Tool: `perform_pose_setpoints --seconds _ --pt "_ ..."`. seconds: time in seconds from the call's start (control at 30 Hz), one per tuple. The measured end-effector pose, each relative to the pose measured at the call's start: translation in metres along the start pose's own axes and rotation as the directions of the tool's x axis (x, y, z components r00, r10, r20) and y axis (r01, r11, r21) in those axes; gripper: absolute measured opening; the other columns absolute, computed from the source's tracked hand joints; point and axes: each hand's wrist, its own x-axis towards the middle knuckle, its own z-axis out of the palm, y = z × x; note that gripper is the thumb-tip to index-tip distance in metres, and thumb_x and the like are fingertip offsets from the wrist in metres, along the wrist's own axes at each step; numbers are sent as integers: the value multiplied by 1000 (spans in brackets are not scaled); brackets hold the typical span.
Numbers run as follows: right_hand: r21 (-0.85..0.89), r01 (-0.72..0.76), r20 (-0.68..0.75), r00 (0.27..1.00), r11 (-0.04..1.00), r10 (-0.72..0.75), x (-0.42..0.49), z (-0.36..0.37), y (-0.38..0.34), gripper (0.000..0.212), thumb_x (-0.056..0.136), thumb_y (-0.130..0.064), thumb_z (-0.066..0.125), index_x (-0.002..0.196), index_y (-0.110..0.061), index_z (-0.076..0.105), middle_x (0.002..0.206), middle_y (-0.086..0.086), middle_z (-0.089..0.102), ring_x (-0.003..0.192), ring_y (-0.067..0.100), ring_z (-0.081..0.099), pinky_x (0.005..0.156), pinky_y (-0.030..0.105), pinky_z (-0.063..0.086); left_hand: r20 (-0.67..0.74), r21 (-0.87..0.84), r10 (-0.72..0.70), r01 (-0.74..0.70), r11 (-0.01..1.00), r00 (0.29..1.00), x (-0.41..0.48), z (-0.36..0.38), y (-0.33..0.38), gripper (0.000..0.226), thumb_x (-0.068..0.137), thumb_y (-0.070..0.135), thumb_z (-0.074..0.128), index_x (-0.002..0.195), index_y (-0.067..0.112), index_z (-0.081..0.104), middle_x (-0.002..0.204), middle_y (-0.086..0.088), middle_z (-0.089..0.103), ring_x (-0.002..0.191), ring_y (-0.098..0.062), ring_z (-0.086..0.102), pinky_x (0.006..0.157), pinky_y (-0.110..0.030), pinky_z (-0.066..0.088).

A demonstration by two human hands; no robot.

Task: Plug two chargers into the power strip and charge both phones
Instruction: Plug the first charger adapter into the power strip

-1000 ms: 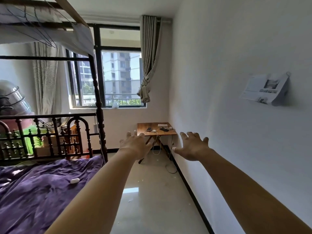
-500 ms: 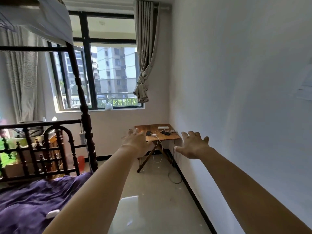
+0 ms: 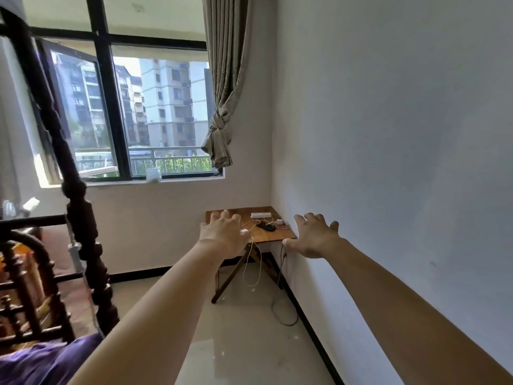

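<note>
Two grips, both spread and empty, held out toward the corner desk.

Left grip (image 3: 222, 234) and right grip (image 3: 313, 237): fingers splayed, palms down, holding nothing and touching nothing, apparently short of the desk (image 3: 281, 235) by the wall. On the desk: a white power strip (image 3: 260, 215) at the back; one dark phone (image 3: 266, 226) just in front of it; a small white charger (image 3: 279, 221) beside the phone; a second white piece (image 3: 244, 232) at the left grip's edge, with a white cable (image 3: 251, 270) hanging off the front. A second phone is not seen, possibly hidden behind the left grip. Step judged: approach, with no plugging begun. The next move calls for reaching the desk, pinching a charger and lining its prongs with the strip's sockets. Brands and writing: none legible.
</note>
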Motion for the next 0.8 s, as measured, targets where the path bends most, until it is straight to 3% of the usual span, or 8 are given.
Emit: perform_pose_setpoints --seconds 0.3,0.47,0.8 --pt "-5 16 28 999 1000 -15 213 43 13 74 86 -50 50 146 -18 22 150 9 29 138 27 22 107 52 21 30 -18 -17 17 1000 999 209 53 -22 59 93 44 39 145 17 32 156 -10 24 142 -32 17 110 -53 26" --pt "-3 24 54 998 1000 -23 325 79 14 70 87 -49 49 145 -18 23 150 8 29 137 27 23 108 55 20 53 -30 -8 10 999 999 318 93 -43 51 92 43 39 136 17 41 149 -10 34 138 -33 24 107 -54 30" --pt "41 -60 99 994 997 56 552 155 14 69 87 -49 48 144 -18 24 149 8 31 136 27 24 108 55 21 103 -32 28 -25 999 994 545 181 -85 58 93 45 40 144 18 34 151 -9 32 139 -32 24 107 -52 29"
